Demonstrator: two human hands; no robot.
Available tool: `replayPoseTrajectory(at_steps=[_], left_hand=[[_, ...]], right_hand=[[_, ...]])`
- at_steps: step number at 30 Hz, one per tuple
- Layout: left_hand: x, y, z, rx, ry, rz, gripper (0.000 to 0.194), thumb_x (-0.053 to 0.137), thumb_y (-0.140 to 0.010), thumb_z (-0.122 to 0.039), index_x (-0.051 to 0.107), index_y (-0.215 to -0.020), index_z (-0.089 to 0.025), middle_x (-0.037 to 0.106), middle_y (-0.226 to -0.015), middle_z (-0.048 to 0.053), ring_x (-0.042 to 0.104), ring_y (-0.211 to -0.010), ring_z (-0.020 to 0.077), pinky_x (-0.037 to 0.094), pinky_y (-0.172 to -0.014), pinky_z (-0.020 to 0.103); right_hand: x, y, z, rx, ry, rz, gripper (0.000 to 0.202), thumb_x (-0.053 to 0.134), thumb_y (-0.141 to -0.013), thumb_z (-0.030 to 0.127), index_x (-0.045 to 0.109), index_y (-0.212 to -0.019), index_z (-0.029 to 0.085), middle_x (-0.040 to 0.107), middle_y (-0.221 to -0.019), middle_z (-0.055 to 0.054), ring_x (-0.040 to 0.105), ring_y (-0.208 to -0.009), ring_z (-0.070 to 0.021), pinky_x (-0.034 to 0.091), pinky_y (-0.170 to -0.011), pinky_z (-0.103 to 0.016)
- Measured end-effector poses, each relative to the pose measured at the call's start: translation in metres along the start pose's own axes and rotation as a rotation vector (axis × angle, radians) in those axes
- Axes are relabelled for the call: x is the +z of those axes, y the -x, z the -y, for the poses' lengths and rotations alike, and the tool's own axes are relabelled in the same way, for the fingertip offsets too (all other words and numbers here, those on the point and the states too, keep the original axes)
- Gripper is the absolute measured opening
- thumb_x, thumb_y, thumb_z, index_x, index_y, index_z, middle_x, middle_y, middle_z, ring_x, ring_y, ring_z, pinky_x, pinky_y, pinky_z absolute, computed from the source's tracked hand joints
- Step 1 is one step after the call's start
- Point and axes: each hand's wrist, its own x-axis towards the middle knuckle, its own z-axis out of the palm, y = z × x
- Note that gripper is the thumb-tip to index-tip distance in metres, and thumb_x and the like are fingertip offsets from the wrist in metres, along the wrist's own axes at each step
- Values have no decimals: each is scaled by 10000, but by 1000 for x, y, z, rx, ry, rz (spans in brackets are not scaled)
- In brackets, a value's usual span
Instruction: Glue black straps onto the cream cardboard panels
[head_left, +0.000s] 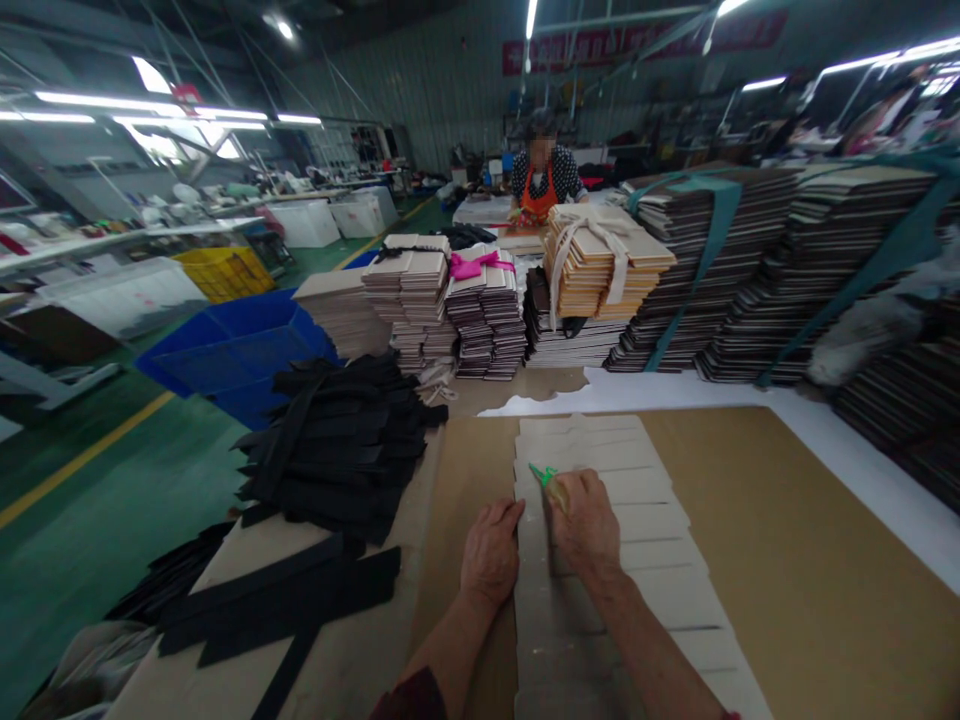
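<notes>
A row of overlapping pale grey-beige panels (660, 552) lies on brown board in front of me, with shiny wet-looking spots along its left side. My right hand (586, 522) is closed around a small yellowish squeeze bottle (557, 492) with a green nozzle. The nozzle points up and left, over the left part of the panels. My left hand (491, 552) rests at the left edge of the row, fingertips touching it and fingers stretched forward, holding nothing that I can see.
Black fabric strips (337, 450) are heaped at the left, with more strips (292, 600) nearer me. Behind stand tied panel stacks (487, 315) and taller strapped stacks (697, 260). A blue bin (240, 345) is on the floor at left. Across the table, a person (544, 180) wears an orange apron.
</notes>
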Motion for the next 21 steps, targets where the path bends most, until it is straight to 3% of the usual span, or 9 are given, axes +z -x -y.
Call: replayPoseTrajectory(at_steps=[5, 12, 21], left_hand=[[2, -1, 1, 9, -2, 9, 532, 383, -862, -70, 558, -1342, -215, 594, -1304, 56, 516, -1166, 201, 317, -1112, 316], [2, -1, 1, 10, -16, -2, 553, 363, -850, -49, 558, -1344, -202, 593, -1309, 58, 519, -1158, 206, 335, -1099, 319], [5, -1, 3, -4, -26, 9, 538, 371, -861, -67, 557, -1346, -207, 588, -1321, 59, 510, -1170, 206, 346, -1096, 321]], right_hand=[[-11, -4, -22, 114, 97, -41, 114, 554, -878, 160, 590, -963, 227, 528, -986, -63, 487, -932, -224, 423, -770, -313], [-8, -2, -16, 15, 43, -1, 119, 528, -894, 157, 584, -950, 245, 522, -955, -41, 500, -937, -205, 422, -779, -293], [-15, -4, -46, 131, 143, -60, 109, 580, -870, 181, 589, -960, 242, 510, -959, -46, 480, -912, -219, 405, -733, -306]])
